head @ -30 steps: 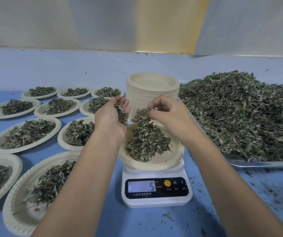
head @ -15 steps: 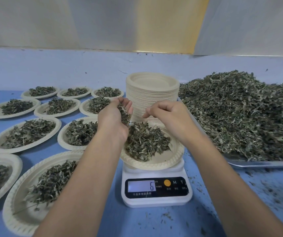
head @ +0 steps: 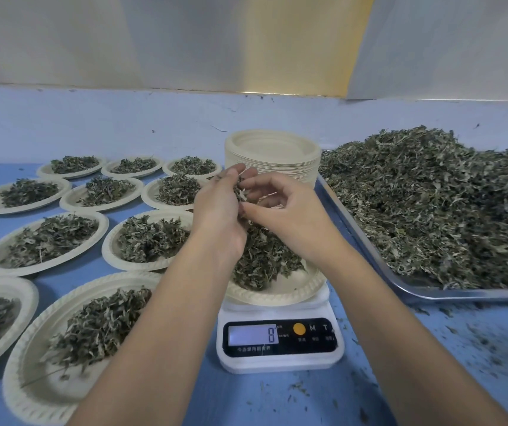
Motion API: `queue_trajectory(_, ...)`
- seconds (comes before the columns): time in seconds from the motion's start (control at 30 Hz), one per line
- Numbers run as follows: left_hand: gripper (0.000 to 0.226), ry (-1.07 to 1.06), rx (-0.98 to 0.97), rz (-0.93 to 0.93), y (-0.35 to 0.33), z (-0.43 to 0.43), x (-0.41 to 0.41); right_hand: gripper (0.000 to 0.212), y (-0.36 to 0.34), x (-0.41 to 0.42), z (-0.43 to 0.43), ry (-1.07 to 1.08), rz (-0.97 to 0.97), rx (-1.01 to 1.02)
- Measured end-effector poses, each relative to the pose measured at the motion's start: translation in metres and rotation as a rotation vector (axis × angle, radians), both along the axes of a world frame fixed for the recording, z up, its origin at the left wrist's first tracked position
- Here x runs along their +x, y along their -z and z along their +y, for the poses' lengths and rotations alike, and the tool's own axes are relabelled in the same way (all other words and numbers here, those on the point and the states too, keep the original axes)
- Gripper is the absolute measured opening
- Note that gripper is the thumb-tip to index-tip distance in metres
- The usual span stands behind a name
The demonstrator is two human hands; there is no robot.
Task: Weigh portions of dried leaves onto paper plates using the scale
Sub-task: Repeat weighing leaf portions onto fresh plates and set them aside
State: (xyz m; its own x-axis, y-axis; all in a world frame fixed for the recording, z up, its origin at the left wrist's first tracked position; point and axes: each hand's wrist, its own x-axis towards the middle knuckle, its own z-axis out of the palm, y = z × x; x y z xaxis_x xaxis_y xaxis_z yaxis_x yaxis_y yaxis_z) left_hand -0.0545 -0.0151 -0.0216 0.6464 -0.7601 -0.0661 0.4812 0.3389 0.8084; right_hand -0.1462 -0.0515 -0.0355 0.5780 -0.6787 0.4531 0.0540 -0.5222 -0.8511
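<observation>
A white digital scale stands at the centre front and its display reads 8. On it rests a paper plate with a mound of dried leaves. My left hand hovers over the plate, cupped around a small bunch of leaves. My right hand is right beside it, fingertips pinching at the leaves in the left palm. A big heap of dried leaves fills a metal tray on the right.
A tall stack of empty paper plates stands just behind the hands. Several filled plates cover the blue table on the left. Leaf crumbs are scattered on the table at the front right. A pale wall rises behind.
The scale reading rose from 5 to 6 to 8. My right hand moved left against my left hand, and both hands lifted slightly above the plate.
</observation>
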Motion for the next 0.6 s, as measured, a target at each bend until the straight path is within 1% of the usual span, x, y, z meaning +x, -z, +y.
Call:
queue_trajectory(0.13,0.025,-0.014,-0.012,-0.018,0.0008,0.0001,-0.0045,0.023,0.0009,0.0020,0.0006,0.046,-0.028,0.002)
queue_trajectory(0.27,0.025,0.006,-0.044,0.026,0.0005,-0.0004,-0.0076,0.024,0.0008,0.0025,-0.0004,0.088,-0.047,-0.004)
queue_trajectory(0.37,0.028,0.025,-0.018,0.069,-0.0003,-0.0002,-0.0079,0.024,0.0000,0.0026,0.0009,0.108,-0.061,0.015)
queue_trajectory(0.47,0.032,0.060,-0.016,0.168,-0.0027,0.0004,-0.0081,0.020,0.0009,0.0040,0.0045,0.183,-0.053,-0.071)
queue_trajectory(0.53,0.033,0.095,-0.029,0.259,-0.0045,0.0011,-0.0082,0.013,0.0012,0.0052,0.0067,0.229,-0.026,-0.124)
queue_trajectory(0.6,0.033,0.116,-0.042,0.335,-0.0059,0.0026,-0.0068,0.012,-0.0003,0.0055,0.0082,0.214,-0.006,-0.129)
